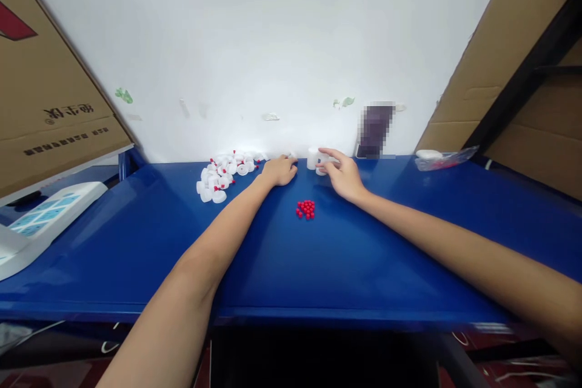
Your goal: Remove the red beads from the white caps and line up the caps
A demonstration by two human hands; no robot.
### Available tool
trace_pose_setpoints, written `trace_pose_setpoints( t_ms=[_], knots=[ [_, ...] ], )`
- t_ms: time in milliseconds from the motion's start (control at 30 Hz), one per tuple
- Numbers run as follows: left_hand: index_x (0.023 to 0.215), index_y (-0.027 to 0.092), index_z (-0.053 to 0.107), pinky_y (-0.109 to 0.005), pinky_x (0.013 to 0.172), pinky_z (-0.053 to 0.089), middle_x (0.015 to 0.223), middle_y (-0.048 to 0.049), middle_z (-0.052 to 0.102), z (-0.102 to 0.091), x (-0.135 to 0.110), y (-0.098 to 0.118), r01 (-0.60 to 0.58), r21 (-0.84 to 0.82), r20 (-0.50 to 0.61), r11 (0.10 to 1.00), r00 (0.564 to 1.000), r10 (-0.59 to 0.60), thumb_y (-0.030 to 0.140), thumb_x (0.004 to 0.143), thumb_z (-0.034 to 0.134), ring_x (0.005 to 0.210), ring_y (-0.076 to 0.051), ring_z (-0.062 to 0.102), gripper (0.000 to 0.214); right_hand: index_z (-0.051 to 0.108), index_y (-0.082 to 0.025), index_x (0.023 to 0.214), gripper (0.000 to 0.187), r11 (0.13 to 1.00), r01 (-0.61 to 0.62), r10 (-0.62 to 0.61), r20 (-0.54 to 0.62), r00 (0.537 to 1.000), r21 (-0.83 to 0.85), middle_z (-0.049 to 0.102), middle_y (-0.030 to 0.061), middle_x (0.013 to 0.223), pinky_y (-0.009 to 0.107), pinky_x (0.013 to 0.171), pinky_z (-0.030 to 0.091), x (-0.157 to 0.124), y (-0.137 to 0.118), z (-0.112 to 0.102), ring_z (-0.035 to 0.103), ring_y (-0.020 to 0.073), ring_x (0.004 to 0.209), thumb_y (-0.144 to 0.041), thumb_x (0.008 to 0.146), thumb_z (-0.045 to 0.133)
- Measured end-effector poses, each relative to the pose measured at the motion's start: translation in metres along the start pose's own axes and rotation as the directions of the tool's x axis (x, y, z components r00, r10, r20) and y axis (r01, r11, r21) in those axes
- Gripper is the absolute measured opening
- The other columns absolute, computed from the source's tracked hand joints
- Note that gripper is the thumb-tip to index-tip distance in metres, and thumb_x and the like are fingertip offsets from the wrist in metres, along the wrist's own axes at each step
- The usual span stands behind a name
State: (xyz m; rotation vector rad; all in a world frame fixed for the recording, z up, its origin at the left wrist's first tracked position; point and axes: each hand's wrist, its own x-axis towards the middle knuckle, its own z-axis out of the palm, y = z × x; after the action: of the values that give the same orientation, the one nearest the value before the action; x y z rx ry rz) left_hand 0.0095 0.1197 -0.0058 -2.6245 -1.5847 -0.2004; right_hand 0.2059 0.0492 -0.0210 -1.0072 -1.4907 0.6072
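Observation:
My left hand [279, 171] rests far out on the blue table [136, 242], fingers curled, with a small white cap peeking out at its fingertips. My right hand [343, 174] lies beside it, fingers pinching a small white cap [321, 168]; another white cap [312, 158] stands just behind. A small cluster of red beads [306, 209] lies between and in front of both hands. To the left of my left hand lies a pile of white caps with red tips [224, 174].
A white scale-like device [31, 227] sits at the table's left end. Cardboard boxes [50, 103] lean at the left and right. A clear plastic bag [443, 159] lies at the back right, and a blurred dark object [375, 130] stands against the white wall.

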Motion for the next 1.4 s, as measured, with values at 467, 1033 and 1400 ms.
trace_pose_setpoints(
  t_ms=[467,1033,1400],
  knots=[
    [0.13,0.015,0.062,-0.039,0.103,0.045,0.136,-0.0117,0.063,-0.002,-0.036,0.0,-0.166,-0.005,-0.075,0.986,0.983,0.165,0.027,0.098,0.036,0.114,-0.027,0.064,0.043,0.066,-0.02,0.127,0.051,0.935,0.027,-0.017,0.029,0.999,-0.355,0.059,0.0116,0.138,0.034,0.064,0.058,-0.006,-0.011,-0.007,0.061,0.0104,0.05,-0.019,0.081,0.045],
    [0.125,0.02,0.065,-0.035,0.1,0.048,0.13,-0.0063,0.068,-0.003,-0.053,0.001,-0.131,-0.059,-0.137,0.99,0.983,0.122,0.028,0.097,0.037,0.116,-0.025,0.064,0.041,0.068,-0.014,0.127,0.049,0.881,0.094,-0.062,0.085,0.994,-0.463,0.051,0.013,0.149,0.045,0.099,0.05,-0.002,-0.005,-0.004,0.064,0.0296,0.113,-0.019,0.081,0.05],
    [0.111,0.019,0.074,-0.034,0.097,0.05,0.118,-0.0055,0.072,-0.005,-0.057,0.002,-0.226,-0.228,-0.252,0.947,0.953,0.166,0.021,0.086,0.05,0.105,-0.022,0.067,0.034,0.069,-0.018,0.089,0.023,0.919,0.144,-0.1,0.137,0.986,-0.366,0.062,0.001,0.072,0.03,0.063,0.042,-0.006,-0.01,-0.003,0.054,0.0157,0.059,-0.024,0.079,0.049]
  ],
)
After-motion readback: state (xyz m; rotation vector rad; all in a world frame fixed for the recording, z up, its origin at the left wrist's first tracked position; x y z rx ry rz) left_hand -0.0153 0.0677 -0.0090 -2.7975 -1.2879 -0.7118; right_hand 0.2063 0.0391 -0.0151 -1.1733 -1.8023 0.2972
